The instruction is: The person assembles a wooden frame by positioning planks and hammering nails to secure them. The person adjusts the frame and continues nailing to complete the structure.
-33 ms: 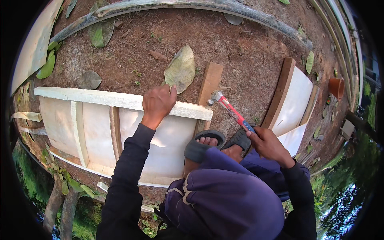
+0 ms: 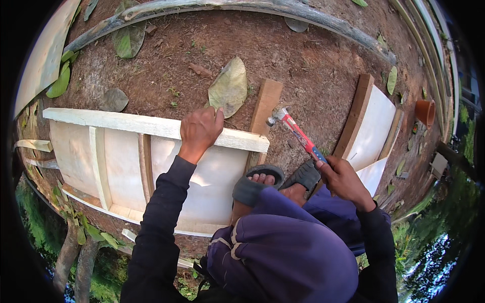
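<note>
My left hand (image 2: 200,132) is closed around the top rail (image 2: 116,121) of a pale wooden frame with a white panel (image 2: 194,187) and several crosspieces, on the left. In my right hand (image 2: 343,181) is a claw hammer (image 2: 298,132), gripped by the blue end of its red handle. The metal head hangs just above the right end of that rail, apart from it. Beneath this corner lies a brown wooden block (image 2: 267,103). My feet, in dark sandals (image 2: 305,174), stand next to the frame's right end.
A second wooden frame (image 2: 354,116) with a white panel lies on the right. A long grey pole (image 2: 202,6) crosses the far ground. Large leaves (image 2: 228,86) lie on the brown soil, and a terracotta pot (image 2: 425,112) stands at far right. A board (image 2: 45,55) leans in at far left.
The hammer head has risen slightly from the corner of the frame and shifted a little right, along with my right hand. My left hand stays in the same place on the rail.
</note>
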{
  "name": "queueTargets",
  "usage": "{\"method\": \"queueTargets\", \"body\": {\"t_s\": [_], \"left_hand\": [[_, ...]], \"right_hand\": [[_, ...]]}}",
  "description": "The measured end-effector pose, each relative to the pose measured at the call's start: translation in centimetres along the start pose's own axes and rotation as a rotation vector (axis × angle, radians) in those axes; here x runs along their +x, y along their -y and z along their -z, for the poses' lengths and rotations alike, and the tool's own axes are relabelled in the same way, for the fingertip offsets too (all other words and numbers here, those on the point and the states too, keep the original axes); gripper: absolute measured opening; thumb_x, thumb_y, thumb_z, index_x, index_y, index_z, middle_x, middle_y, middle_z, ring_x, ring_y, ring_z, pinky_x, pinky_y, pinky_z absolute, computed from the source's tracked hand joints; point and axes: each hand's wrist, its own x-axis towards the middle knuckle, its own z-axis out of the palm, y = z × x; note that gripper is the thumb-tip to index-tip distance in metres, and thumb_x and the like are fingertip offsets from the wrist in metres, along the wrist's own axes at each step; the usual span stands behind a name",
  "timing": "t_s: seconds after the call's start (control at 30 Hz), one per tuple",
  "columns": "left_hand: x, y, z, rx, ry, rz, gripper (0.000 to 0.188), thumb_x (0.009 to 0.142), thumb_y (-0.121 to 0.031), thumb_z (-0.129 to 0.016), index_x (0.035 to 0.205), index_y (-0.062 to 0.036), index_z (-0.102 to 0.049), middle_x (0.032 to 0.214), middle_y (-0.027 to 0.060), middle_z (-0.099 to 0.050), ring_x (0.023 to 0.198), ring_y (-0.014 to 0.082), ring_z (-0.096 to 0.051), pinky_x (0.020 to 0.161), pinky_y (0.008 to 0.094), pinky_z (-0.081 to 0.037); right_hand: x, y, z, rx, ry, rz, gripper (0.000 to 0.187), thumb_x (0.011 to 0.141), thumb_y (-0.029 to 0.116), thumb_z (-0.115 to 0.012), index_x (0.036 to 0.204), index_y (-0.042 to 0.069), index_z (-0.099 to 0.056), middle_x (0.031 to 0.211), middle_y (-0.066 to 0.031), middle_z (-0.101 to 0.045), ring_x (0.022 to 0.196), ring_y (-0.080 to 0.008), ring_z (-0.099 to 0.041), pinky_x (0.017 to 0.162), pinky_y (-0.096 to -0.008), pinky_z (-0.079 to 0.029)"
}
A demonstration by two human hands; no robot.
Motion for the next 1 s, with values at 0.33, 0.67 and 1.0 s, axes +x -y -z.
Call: {"method": "queueTargets", "body": {"t_s": [0.33, 0.67, 1.0], "left_hand": [[-0.3, -0.2, -0.2, -0.020, -0.013, -0.010, 0.036, 0.095, -0.030, -0.064, 0.068, -0.0049, -0.066, 0.067, 0.0211, -0.067, 0.061, 0.0409, -0.067, 0.060, 0.0510, -0.053], [-0.4, -0.3, 0.0, -0.042, -0.014, 0.010, 0.038, 0.094, -0.030, -0.065, 0.067, -0.0040, -0.065, 0.067, 0.0203, -0.067, 0.062, 0.0403, -0.067, 0.059, 0.0498, -0.053], [-0.7, -0.5, 0.3, -0.015, 0.014, 0.048, 0.038, 0.094, -0.031, -0.064, 0.067, -0.0040, -0.066, 0.068, 0.0212, -0.067, 0.064, 0.0414, -0.068, 0.062, 0.0512, -0.054]], "right_hand": [[0.4, -0.3, -0.9, -0.130, -0.133, 0.083, 0.040, 0.110, 0.038, -0.050, 0.097, 0.001, -0.057, 0.064, -0.0044, -0.052, 0.051, -0.0117, -0.052, 0.051, -0.0339, -0.044], [2.0, 1.2, 0.0, 0.352, -0.430, 0.076, 0.040, 0.111, 0.040, -0.046, 0.098, 0.003, -0.055, 0.066, -0.0010, -0.049, 0.050, -0.0112, -0.050, 0.048, -0.0316, -0.045], [2.9, 2.1, 1.2, 0.533, -0.421, -0.010, 0.040, 0.111, 0.039, -0.047, 0.093, 0.004, -0.054, 0.063, 0.0004, -0.049, 0.048, -0.0085, -0.049, 0.046, -0.0289, -0.040]]}}
